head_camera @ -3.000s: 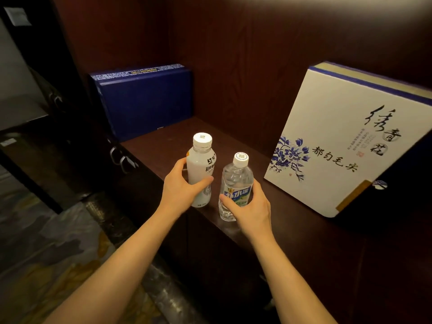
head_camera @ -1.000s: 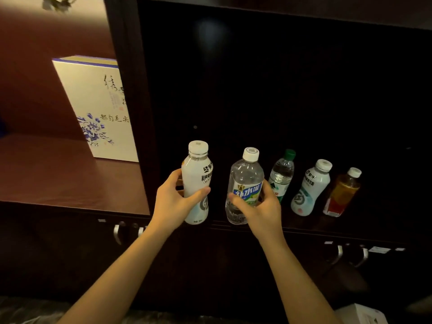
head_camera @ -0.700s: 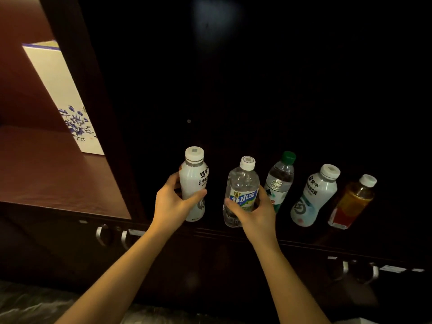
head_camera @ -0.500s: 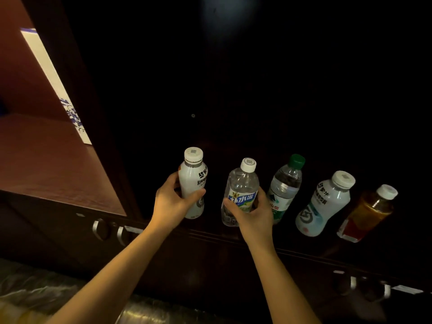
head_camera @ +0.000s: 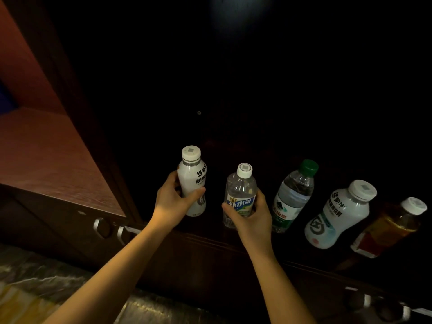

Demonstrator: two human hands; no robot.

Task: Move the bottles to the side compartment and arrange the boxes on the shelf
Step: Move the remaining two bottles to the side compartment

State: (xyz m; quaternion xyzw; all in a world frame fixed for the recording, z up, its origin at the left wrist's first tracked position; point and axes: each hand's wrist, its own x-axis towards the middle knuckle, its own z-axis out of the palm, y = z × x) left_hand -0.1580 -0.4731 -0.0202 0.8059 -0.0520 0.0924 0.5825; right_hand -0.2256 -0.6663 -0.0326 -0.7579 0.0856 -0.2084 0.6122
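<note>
Inside the dark side compartment (head_camera: pixel 233 101), the left hand (head_camera: pixel 171 204) grips a white bottle (head_camera: pixel 192 181) and the right hand (head_camera: pixel 251 217) a clear bottle (head_camera: pixel 240 195), both upright with caps up. Against half a second ago they sit slightly deeper and lower, seemingly touching the floor, left of the green-capped bottle (head_camera: pixel 293 197).

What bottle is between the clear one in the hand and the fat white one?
The green-capped water bottle stands between them in the head view.

Compartment (head_camera: pixel 257 90) interior lost in darkness
</note>
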